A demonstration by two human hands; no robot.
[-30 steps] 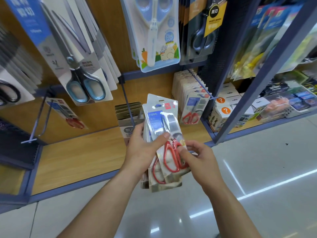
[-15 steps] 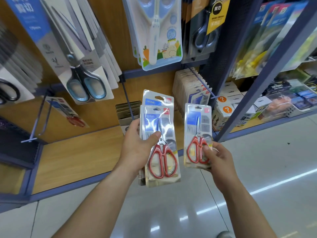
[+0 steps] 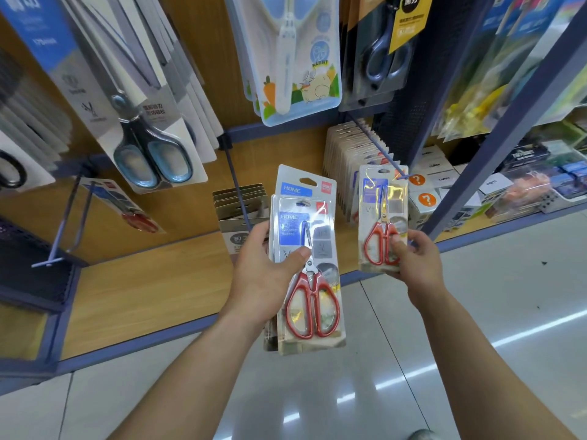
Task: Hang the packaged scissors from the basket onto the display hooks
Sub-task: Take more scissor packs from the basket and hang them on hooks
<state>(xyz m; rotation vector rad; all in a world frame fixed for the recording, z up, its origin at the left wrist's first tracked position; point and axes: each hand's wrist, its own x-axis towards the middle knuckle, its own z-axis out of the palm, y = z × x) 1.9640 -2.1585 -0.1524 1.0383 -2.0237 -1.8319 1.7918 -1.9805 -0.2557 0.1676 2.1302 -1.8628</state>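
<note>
1. Right hand (image 3: 416, 265): thumb in front, fingers curled behind, pinching the single pack (image 3: 382, 217) low down, across its red handles. The pack is upright, blades up, at 12 o'clock of the hand.
2. Left hand (image 3: 263, 277): wrapped round the left edge of the stack of packs (image 3: 309, 281), thumb pressed across the front card near the scissor pivot. The stack is upright and slightly fanned, at 3 o'clock of the hand, apart from the single pack.
3. Hang slot (image 3: 383, 170): small cut-out at top centre of the single pack, not on any hook.
4. Display hook (image 3: 374, 144): blue rod running from the back panel (image 3: 216, 58) out toward me, at 12 o'clock of the single pack. Its tip shows just beside the pack's upper right corner; touching or not, I cannot tell.
5. Hung packs (image 3: 344, 160): row of matching cards already on that hook, at 11 o'clock of the single pack.
6. Second hook (image 3: 236, 188): at 11 o'clock of the stack, carrying brown cards (image 3: 241, 204).
7. Basket: not in view.
8. Step in hand, as I judge it: one pack held apart from the stack and raised to the hook; threading not yet done.
9. Next move, as I judge it: shift the slot toward 3 o'clock until it meets the tip, then push the card back along the rod. My pinch is low, so the top may sway; the card should stay square to the rod. More packs wait in the left hand.
</note>
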